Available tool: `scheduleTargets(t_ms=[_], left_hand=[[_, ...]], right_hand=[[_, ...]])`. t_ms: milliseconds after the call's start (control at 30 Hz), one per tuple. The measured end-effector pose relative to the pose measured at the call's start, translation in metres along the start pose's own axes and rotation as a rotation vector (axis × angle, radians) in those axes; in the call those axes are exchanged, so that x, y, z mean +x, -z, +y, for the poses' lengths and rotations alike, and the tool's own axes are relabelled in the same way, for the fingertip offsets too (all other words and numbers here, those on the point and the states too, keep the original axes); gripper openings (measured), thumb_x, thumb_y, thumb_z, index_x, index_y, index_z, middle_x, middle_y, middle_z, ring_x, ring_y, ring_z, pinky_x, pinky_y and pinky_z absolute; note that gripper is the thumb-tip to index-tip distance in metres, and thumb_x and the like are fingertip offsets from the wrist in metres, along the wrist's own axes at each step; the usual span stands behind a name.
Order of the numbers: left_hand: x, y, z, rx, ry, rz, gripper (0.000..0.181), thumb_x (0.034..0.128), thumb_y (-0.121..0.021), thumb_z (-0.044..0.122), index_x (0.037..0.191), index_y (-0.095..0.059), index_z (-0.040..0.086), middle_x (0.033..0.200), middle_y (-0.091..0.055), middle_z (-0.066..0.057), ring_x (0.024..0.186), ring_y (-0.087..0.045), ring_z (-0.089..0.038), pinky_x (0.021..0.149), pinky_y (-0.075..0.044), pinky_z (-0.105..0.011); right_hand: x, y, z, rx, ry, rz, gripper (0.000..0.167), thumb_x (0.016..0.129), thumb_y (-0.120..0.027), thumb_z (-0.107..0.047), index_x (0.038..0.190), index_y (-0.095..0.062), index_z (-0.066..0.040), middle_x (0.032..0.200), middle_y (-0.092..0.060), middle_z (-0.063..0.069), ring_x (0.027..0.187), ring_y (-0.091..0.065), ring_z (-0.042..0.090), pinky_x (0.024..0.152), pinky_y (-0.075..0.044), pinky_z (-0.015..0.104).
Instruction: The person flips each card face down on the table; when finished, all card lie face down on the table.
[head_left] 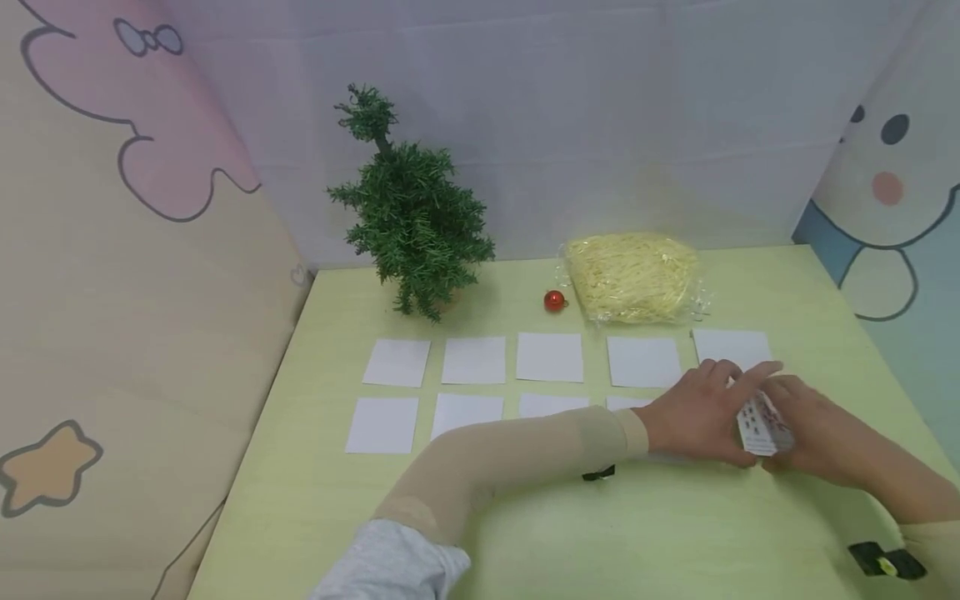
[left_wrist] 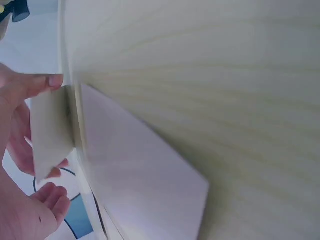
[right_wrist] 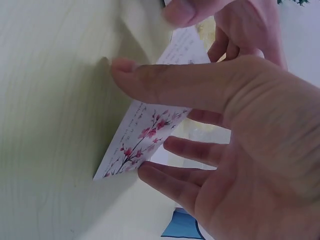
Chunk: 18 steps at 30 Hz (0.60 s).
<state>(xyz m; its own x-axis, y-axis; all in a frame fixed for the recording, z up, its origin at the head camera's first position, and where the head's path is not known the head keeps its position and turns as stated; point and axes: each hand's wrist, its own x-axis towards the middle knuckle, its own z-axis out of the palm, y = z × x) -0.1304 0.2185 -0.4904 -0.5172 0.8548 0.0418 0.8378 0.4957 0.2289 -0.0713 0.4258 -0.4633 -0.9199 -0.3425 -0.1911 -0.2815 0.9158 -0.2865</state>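
Note:
Both hands hold one white square card tilted above the right end of the near row of cards. My left hand pinches its left side, and my right hand grips the right side between thumb and fingers. In the right wrist view the card shows pink blossom branches and lines of small writing; its other face looks plain in the left wrist view. Just beyond the hands lies a blank white card, the last on the right in the far row.
Two rows of blank white cards lie on the pale yellow table; my left arm covers part of the near row. Behind stand a small green artificial tree, a red bauble and a clear bag of yellow shreds.

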Motion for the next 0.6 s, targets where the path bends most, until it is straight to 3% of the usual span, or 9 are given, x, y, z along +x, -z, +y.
scheduleTargets(t_ms=[133,267,400,600], left_hand=[[0.0035,-0.0006,-0.0049,-0.092,0.015,-0.013,0.143,0.0805,-0.088,0.073,0.177,0.008,0.029,0.151,-0.047,0.003,0.127,-0.044,-0.004,0.103,-0.038,-0.013],[0.0062,-0.0053,-0.0074,-0.124,0.013,0.005,0.145,0.0797,-0.088,0.074,0.176,0.010,0.028,0.152,-0.050,0.004,0.132,-0.047,-0.004,0.106,-0.040,-0.014],[0.0043,-0.0064,-0.0076,-0.174,-0.003,0.010,0.142,0.0832,-0.086,0.073,0.176,0.011,0.027,0.151,-0.052,0.003,0.133,-0.048,-0.004,0.108,-0.040,-0.015],[0.0030,-0.0074,-0.0074,-0.309,-0.024,0.015,0.135,0.0907,-0.085,0.063,0.174,0.016,0.029,0.153,-0.050,0.003,0.133,-0.045,-0.002,0.107,-0.040,-0.015]], right_hand=[[-0.0018,0.0030,-0.0015,0.061,-0.025,-0.001,0.113,0.072,-0.103,-0.019,0.157,-0.034,0.010,0.143,-0.040,0.044,0.109,-0.065,0.054,0.086,-0.059,0.072],[-0.0006,0.0040,-0.0029,0.141,-0.006,0.032,0.111,0.070,-0.103,-0.015,0.155,-0.039,0.013,0.146,-0.046,0.046,0.126,-0.056,0.064,0.096,-0.052,0.078],[0.0000,0.0050,-0.0036,0.223,0.018,0.057,0.107,0.070,-0.104,-0.018,0.154,-0.044,0.011,0.150,-0.051,0.044,0.135,-0.049,0.067,0.102,-0.044,0.080],[-0.0039,0.0086,-0.0011,0.292,-0.010,0.038,0.110,0.076,-0.102,-0.024,0.158,-0.036,0.010,0.150,-0.051,0.045,0.130,-0.054,0.069,0.097,-0.050,0.080]])
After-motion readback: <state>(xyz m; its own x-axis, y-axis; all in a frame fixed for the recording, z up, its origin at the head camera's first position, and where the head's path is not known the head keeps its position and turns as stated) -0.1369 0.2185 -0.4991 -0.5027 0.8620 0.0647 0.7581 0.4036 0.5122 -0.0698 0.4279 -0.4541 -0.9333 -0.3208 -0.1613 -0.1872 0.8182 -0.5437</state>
